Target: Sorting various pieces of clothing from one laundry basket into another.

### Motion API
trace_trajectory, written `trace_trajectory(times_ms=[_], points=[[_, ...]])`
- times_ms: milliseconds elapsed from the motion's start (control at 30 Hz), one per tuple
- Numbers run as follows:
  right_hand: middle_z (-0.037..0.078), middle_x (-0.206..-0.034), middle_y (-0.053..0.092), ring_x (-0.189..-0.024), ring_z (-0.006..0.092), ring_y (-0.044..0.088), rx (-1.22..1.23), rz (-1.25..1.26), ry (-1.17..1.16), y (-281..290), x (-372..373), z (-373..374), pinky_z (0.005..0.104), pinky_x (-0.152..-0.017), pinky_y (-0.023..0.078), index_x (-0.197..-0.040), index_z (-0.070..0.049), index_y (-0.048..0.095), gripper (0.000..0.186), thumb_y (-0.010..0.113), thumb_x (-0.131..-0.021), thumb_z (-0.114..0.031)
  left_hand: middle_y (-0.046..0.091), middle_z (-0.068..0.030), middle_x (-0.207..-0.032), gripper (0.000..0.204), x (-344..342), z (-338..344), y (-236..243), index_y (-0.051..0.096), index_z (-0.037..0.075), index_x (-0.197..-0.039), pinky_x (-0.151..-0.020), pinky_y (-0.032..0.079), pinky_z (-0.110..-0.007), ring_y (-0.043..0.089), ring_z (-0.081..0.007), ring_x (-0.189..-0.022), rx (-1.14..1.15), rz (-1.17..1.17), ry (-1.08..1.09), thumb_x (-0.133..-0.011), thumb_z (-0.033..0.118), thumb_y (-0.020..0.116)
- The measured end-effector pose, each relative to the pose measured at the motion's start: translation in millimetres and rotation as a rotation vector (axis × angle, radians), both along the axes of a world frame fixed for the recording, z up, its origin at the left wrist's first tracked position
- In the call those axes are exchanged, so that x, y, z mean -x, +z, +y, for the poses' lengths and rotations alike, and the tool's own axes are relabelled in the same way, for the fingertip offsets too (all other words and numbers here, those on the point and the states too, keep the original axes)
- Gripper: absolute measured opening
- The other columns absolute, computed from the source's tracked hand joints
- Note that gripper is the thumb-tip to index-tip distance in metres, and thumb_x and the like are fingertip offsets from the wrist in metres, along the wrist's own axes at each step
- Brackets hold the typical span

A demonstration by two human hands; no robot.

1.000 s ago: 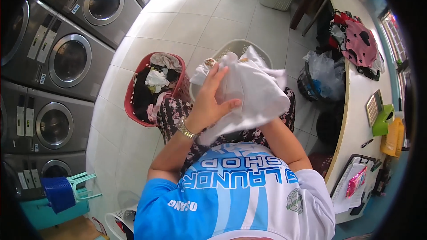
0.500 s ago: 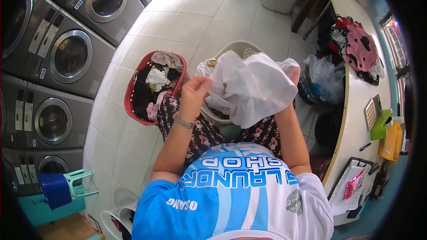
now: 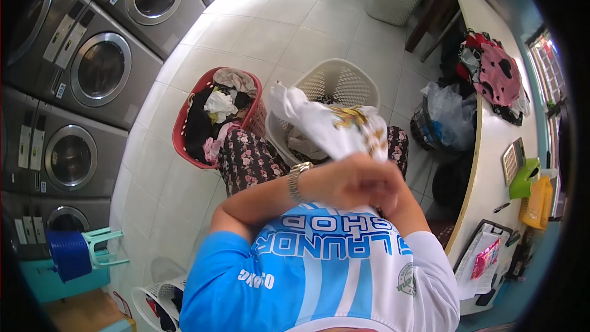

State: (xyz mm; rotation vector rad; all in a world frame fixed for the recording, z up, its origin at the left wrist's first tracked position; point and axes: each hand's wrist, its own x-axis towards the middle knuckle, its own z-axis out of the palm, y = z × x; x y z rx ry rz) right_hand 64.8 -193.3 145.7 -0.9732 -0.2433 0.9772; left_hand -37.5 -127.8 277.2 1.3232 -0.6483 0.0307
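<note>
My left hand [image 3: 365, 181], with a metal watch [image 3: 297, 182] at its wrist, reaches across my chest to the right side. Its fingers look curled but are smeared by motion. Behind it my right hand is hidden; only the right forearm [image 3: 407, 214] shows. A white garment with a gold-brown print [image 3: 347, 126] stretches out from the two hands, its far end lifted to the left in the air. Whether one hand or both grip it cannot be seen. Below it stands a cream laundry basket [image 3: 362, 80] with dark and beige clothes inside, between my knees.
A red basket [image 3: 178, 126] of mixed clothes stands left of my knee. Dryers [image 3: 101, 74] line the left wall. At right a long counter [image 3: 491, 141] carries a clothes pile [image 3: 499, 71], a calculator [image 3: 511, 160] and a clipboard [image 3: 479, 258]. Beneath it sits a dark basket [image 3: 424, 129] with plastic bags.
My left hand has crossed from the left side over to the right hand. The white cloth, spread wide before, is now swung leftward with its printed side showing, uncovering more of the cream basket.
</note>
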Motion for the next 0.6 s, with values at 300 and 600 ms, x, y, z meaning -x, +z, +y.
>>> trace_trajectory(times_ms=[300,600], points=[[0.010,-0.102,0.066,-0.095,0.0194,0.060,-0.512,0.030,-0.028,68.1,-45.1,49.3,0.0330,-0.088,0.048,-0.111,0.003,0.062,0.028,0.061,-0.085,-0.009,0.070,-0.0145,-0.087,0.018,10.1,8.4,-82.0,0.072,0.010,-0.087,-0.072,0.052,-0.042,0.067,-0.0323,-0.080,-1.437,0.045,-0.004,-0.082,0.024,0.061],[0.009,-0.102,0.065,-0.094,0.0188,0.060,-0.452,-0.008,-0.120,69.5,-80.8,10.1,0.0323,-0.087,0.048,-0.112,0.002,0.062,0.029,0.060,-0.084,-0.007,0.069,-0.0170,-0.094,0.026,-45.2,68.0,-130.7,0.070,0.008,-0.102,-0.087,0.049,-0.037,0.065,-0.0305,-0.096,-0.451,0.181,0.943,-0.080,0.018,0.061]])
